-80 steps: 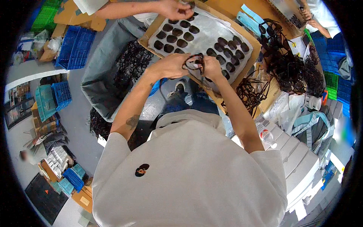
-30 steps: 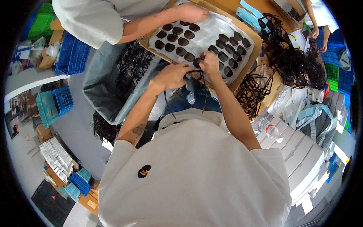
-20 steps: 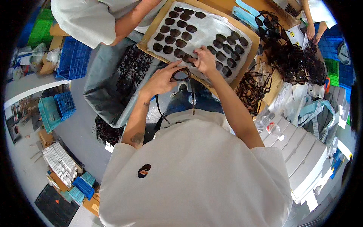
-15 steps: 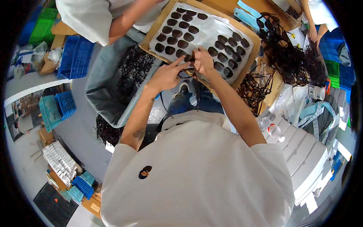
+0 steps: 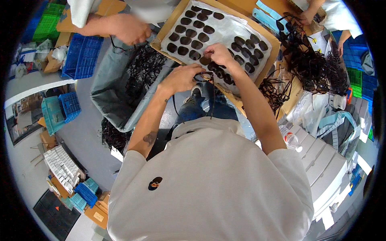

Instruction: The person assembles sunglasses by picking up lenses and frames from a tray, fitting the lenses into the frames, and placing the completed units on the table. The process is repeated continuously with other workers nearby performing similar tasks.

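My left hand (image 5: pixel 181 79) is closed on a dark eyeglass frame (image 5: pixel 205 76), held just off the near edge of a shallow cardboard tray (image 5: pixel 171 59). The frame's temples hang down toward my legs. My right hand (image 5: pixel 219 54) reaches over the tray with its fingers pinched together. Whatever lies between those fingertips is hidden. Loose dark lenses (image 5: pixel 196 44) lie in rows on the tray's white paper lining (image 5: pixel 221 33), in a left and a right group. One brownish lens (image 5: pixel 205 61) shows just below my right fingertips.
Left of the tray, a grey fabric-lined bin (image 5: pixel 108 88) holds many dark frames; a co-worker's hand (image 5: pixel 128 29) is over it with a frame. More tangled frames (image 5: pixel 307 66) pile up at the right, near another person's hand (image 5: pixel 309 16). A plastic bottle (image 5: pixel 292 141) lies on pale boxes (image 5: pixel 321 160).
My right hand has moved up from the eyeglass frame to the lenses. My left hand has stayed with the frame. The co-worker's hand at upper left has come over the bin.
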